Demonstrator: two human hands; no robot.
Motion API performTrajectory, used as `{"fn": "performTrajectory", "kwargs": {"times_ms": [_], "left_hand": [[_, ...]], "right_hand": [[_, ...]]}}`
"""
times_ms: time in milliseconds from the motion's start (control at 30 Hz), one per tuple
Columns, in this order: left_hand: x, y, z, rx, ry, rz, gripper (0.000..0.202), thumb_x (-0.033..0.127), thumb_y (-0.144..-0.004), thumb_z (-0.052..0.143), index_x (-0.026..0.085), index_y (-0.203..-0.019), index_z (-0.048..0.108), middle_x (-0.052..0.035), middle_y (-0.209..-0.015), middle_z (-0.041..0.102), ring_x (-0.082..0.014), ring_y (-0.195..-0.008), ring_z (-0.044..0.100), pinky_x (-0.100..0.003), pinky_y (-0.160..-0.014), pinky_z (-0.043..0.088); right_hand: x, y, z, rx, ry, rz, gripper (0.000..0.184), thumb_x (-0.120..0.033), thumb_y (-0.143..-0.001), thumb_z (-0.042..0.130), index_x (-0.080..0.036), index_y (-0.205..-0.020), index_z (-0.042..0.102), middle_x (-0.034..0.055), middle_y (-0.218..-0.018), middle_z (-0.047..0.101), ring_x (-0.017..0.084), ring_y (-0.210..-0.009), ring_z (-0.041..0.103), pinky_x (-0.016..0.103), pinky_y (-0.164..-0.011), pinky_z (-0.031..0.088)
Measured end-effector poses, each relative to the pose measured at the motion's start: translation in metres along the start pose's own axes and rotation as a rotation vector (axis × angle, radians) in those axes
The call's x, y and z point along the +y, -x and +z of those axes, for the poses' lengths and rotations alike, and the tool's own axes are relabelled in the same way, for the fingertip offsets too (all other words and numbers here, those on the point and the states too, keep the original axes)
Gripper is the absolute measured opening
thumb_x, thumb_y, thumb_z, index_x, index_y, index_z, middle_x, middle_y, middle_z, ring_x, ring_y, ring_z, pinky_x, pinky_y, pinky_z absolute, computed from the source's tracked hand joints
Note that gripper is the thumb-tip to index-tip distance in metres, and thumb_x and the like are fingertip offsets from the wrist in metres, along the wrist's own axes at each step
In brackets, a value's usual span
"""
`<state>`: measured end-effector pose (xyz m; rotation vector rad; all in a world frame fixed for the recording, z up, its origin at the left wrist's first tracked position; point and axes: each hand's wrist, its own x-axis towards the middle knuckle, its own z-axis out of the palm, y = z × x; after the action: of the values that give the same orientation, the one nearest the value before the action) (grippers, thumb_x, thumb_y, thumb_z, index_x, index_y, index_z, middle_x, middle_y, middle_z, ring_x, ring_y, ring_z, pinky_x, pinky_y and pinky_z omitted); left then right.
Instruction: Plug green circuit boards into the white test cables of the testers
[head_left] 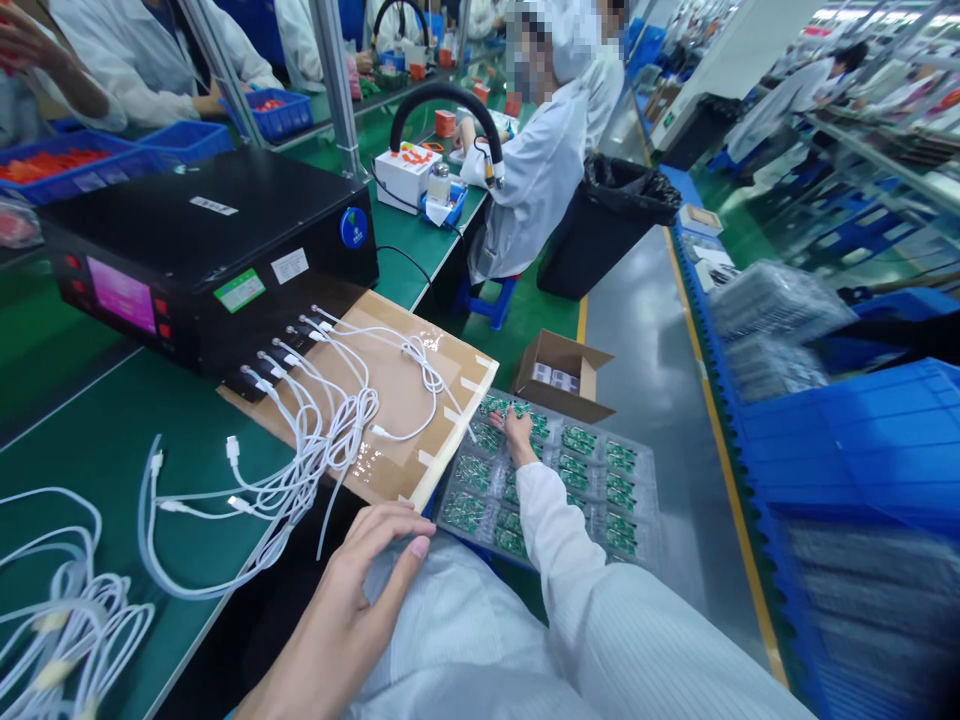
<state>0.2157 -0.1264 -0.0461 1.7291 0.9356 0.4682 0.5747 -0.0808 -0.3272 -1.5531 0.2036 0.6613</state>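
My right hand (517, 432) reaches down in a white sleeve to a clear plastic tray (637, 520) of small green circuit boards (579, 440) beside my lap, below the table edge. Its fingers curl onto a board at the tray's far left corner; whether they grip it is hidden. My left hand (352, 610) rests flat on my white-clad thigh, fingers stretched out, holding nothing. A black test box (202, 250) with a pink screen stands on the green table, and several white cables (330, 420) run from its ports across a cardboard sheet (405, 400).
More loose white cables (67, 610) lie at the table's near left. An open cardboard box (562, 375) sits on the floor beyond the tray. Blue crates (862, 450) line the right. A seated person in white (540, 170) works ahead beside a black bin (615, 225).
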Motion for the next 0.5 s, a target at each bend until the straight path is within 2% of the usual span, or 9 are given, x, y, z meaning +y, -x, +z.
{"fn": "performTrajectory", "kwargs": {"times_ms": [133,267,400,500], "left_hand": [[-0.001,-0.003,0.000,-0.005,-0.001,-0.008,0.026,0.046,-0.100,0.059,0.027,-0.105,0.076,-0.0058,-0.116,0.073,-0.0212,-0.116,0.069,-0.036,-0.109,0.054],[0.001,-0.007,0.001,-0.017,-0.009,-0.004,0.027,0.046,-0.101,0.058,0.027,-0.103,0.076,-0.0061,-0.114,0.073,-0.0220,-0.114,0.070,-0.037,-0.109,0.055],[0.001,-0.004,0.001,-0.030,-0.023,-0.004,0.026,0.046,-0.101,0.058,0.028,-0.106,0.076,-0.0060,-0.116,0.072,-0.0224,-0.118,0.069,-0.037,-0.111,0.054],[-0.001,-0.001,0.000,-0.017,-0.021,-0.005,0.026,0.046,-0.101,0.059,0.028,-0.107,0.076,-0.0059,-0.117,0.072,-0.0218,-0.118,0.069,-0.036,-0.111,0.054]], "right_hand": [[0.009,0.019,-0.013,0.000,-0.059,0.043,0.035,-0.023,-0.099,0.057,-0.017,-0.131,0.045,0.0021,-0.080,0.074,0.019,-0.070,0.077,0.034,-0.072,0.068],[0.033,0.043,-0.020,0.004,-0.080,0.105,0.027,-0.017,-0.099,0.052,-0.016,-0.125,0.046,-0.0005,-0.070,0.071,0.020,-0.064,0.076,0.036,-0.070,0.068],[0.051,0.049,-0.006,0.054,-0.088,0.144,0.020,-0.016,-0.103,0.048,-0.015,-0.123,0.050,-0.0038,-0.067,0.067,0.017,-0.065,0.074,0.032,-0.070,0.066],[0.055,0.045,0.006,0.072,-0.078,0.137,0.011,-0.022,-0.105,0.054,-0.015,-0.112,0.059,-0.0025,-0.074,0.069,0.014,-0.067,0.072,0.030,-0.071,0.064]]}}
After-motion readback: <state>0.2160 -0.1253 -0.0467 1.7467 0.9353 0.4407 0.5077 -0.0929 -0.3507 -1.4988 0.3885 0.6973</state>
